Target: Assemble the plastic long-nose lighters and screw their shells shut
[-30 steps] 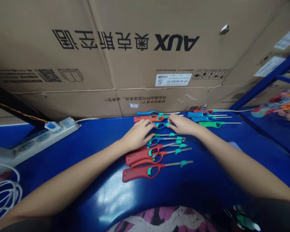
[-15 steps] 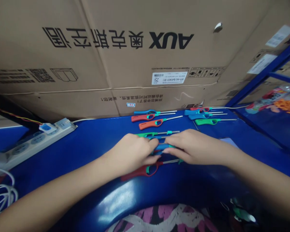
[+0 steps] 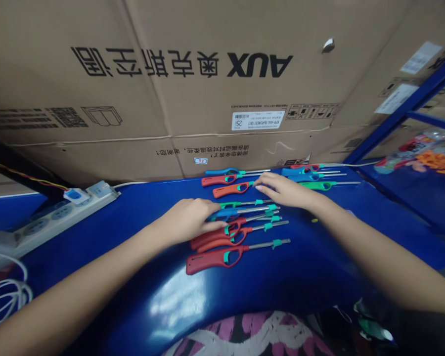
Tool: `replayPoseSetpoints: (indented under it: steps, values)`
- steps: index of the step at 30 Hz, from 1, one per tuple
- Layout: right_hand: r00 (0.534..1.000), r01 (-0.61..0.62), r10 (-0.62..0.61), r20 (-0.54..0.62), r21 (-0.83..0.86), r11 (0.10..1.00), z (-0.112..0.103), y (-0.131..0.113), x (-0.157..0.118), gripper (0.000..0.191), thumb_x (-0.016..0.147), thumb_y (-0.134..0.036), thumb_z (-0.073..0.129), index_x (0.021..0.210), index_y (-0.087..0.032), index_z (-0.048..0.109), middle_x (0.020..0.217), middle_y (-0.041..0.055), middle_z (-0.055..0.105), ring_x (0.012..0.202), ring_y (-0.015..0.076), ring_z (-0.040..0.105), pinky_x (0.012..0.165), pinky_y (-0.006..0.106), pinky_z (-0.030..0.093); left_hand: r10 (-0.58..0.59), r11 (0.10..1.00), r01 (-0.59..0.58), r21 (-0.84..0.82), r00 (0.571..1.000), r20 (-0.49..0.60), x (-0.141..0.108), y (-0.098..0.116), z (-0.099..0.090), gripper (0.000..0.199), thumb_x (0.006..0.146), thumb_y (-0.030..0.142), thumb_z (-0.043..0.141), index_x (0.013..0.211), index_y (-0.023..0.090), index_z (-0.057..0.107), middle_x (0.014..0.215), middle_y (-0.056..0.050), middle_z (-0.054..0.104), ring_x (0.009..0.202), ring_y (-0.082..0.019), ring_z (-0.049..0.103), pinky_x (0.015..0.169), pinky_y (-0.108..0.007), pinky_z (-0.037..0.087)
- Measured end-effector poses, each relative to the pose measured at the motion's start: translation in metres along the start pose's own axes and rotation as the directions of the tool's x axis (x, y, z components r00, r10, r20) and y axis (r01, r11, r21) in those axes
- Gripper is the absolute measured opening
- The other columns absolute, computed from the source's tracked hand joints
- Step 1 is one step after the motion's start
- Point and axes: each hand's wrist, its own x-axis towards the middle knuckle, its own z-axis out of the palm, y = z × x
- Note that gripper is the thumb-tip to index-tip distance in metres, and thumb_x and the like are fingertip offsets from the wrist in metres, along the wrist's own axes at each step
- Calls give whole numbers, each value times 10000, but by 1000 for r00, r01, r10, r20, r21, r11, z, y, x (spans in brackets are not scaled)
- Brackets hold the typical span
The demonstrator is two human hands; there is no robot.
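Note:
My left hand (image 3: 191, 220) is closed round the handle of a blue lighter (image 3: 228, 213) in the front group; its fingertips are partly hidden. My right hand (image 3: 282, 189) reaches over the shaft of an orange lighter (image 3: 226, 190), thumb and fingers bent near its green trigger; whether it grips the lighter is unclear. Around my left hand lie a green lighter (image 3: 232, 204), several red and orange ones and a dark red lighter (image 3: 215, 259) nearest me. Small green pieces (image 3: 277, 243) sit on the shafts of the front lighters.
More lighters (image 3: 315, 186) lie at the back right of the blue table (image 3: 152, 287). A large cardboard box (image 3: 193, 109) stands behind. On the left are a power strip (image 3: 61, 212) and coiled white cable (image 3: 13, 291). A blue metal frame (image 3: 396, 113) rises at the right.
My right hand has moved back and away from my left hand, to the orange lighter. My left hand has shifted slightly left, uncovering the red and orange lighters in front.

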Motion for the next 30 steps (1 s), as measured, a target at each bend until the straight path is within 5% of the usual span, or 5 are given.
replayPoseSetpoints:
  steps: [6,13,17,22,30]
  values:
    - [996,-83,79,-31,-170,982,17,36,44,169,905,-254,637,1047,-166,662,1140,134,651,1084,274,587,960,413,444,-3,989,-11,-146,995,-96,41,-15,18,340,955,507,608,1037,188,693,947,-55,738,800,-198,684,659,-269,474]
    - [999,-42,38,-27,-136,990,3,6,30,145,929,-246,577,1055,-177,595,1038,109,677,896,216,595,766,313,422,0,1000,4,10,941,-338,60,-23,21,590,922,525,660,1384,178,541,1342,-152,625,1219,-311,574,1004,-450,457]
    - [998,41,-38,59,-59,997,-8,-39,4,235,976,-389,574,1039,-176,649,863,41,691,695,149,561,633,261,365,11,976,23,216,988,-153,49,0,5,354,997,479,562,961,155,698,814,-102,740,813,-262,706,828,-381,479]
    - [950,229,-241,199,81,970,-18,-81,-39,349,1036,-395,499,856,-173,699,667,-3,625,586,111,504,578,259,314,120,989,-121,90,993,19,1,31,-20,393,1015,542,499,883,230,698,729,-22,725,622,-202,675,550,-279,356]
    - [936,134,-166,309,121,984,-29,-62,-59,326,1033,-412,502,926,-183,709,833,31,714,748,144,637,700,266,454,0,990,15,-143,995,102,-41,9,-38,388,1000,533,542,840,219,704,697,12,678,535,-120,540,512,-245,286]
